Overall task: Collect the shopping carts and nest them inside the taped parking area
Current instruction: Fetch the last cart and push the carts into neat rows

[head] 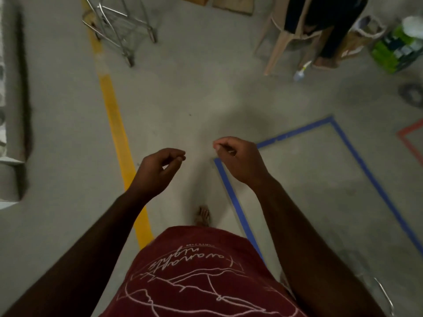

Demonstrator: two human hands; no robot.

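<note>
A chrome wire shopping cart [121, 26] stands at the far upper left, straddling the yellow floor line [116, 124]. A blue-taped rectangle [357, 156] marks the concrete floor to my right; nothing stands inside the part I see. My left hand [160, 171] and my right hand [238, 160] hang in front of me above the floor, fingers loosely curled, holding nothing. The right hand is over the near-left corner of the blue tape. A curved metal piece [384, 294] shows at the bottom right edge; what it belongs to is not visible.
A beige plastic chair [288, 35] with a seated person's legs stands at the upper right, a spray bottle [301, 73] beside it. Bags and a green crate [393, 49] sit further right. Red tape [409, 143] marks another area. A grey ledge [13, 110] runs along the left.
</note>
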